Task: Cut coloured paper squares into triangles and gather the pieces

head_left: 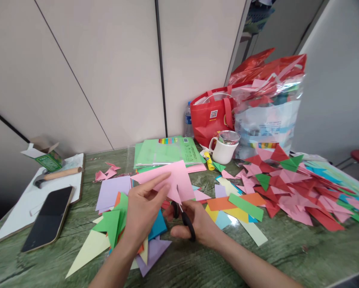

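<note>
My left hand (143,206) pinches a pink paper sheet (176,180) by its lower left edge and holds it up above the table. Just below it, my right hand (197,226) grips black-handled scissors (184,216), whose blades point up into the bottom edge of the pink sheet. Under both hands lies a loose heap of cut coloured paper (119,228): green, purple, yellow, blue and orange pieces.
A green marble-patterned table (287,256) carries a phone (49,218) and a hammer (58,176) on a white board at left. Also there: a green paper pack (167,152), a glue stick (208,161), a white mug (223,148), red and clear bags (251,108), a folded-triangle pile (290,188).
</note>
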`<state>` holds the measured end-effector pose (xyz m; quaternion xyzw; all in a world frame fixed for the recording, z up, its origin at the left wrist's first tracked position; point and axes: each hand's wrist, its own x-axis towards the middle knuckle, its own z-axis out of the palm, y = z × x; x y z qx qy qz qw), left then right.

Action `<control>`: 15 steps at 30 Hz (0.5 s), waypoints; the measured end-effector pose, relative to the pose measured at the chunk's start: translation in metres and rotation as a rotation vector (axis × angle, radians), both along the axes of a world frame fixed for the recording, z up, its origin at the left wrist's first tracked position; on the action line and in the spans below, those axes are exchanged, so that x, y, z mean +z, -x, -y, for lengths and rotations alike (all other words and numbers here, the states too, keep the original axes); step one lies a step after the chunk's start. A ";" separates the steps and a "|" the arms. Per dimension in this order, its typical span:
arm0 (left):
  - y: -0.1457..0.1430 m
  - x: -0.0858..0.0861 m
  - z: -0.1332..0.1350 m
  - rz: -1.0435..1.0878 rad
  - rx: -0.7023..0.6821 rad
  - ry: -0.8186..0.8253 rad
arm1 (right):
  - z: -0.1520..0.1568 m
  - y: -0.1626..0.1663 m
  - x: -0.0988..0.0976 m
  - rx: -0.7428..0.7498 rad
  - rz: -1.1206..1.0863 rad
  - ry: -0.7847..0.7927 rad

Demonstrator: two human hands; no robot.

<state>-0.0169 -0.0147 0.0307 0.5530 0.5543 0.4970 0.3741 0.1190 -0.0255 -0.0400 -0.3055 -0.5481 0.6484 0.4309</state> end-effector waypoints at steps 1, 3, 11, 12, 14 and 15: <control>0.000 0.000 0.000 -0.005 -0.004 -0.004 | 0.000 0.000 0.001 -0.006 -0.001 -0.002; -0.001 0.001 0.000 -0.014 -0.019 -0.013 | 0.001 0.001 0.003 -0.030 0.015 0.004; -0.001 0.002 0.001 -0.031 -0.055 -0.006 | 0.002 0.003 0.009 -0.125 0.081 0.039; -0.001 0.002 0.001 -0.032 -0.055 -0.006 | 0.002 0.003 0.010 -0.134 0.083 0.040; -0.001 0.003 0.001 -0.031 -0.055 -0.004 | 0.002 0.003 0.010 -0.145 0.088 0.041; -0.002 0.004 0.001 -0.028 -0.056 -0.002 | 0.002 0.003 0.010 -0.148 0.090 0.041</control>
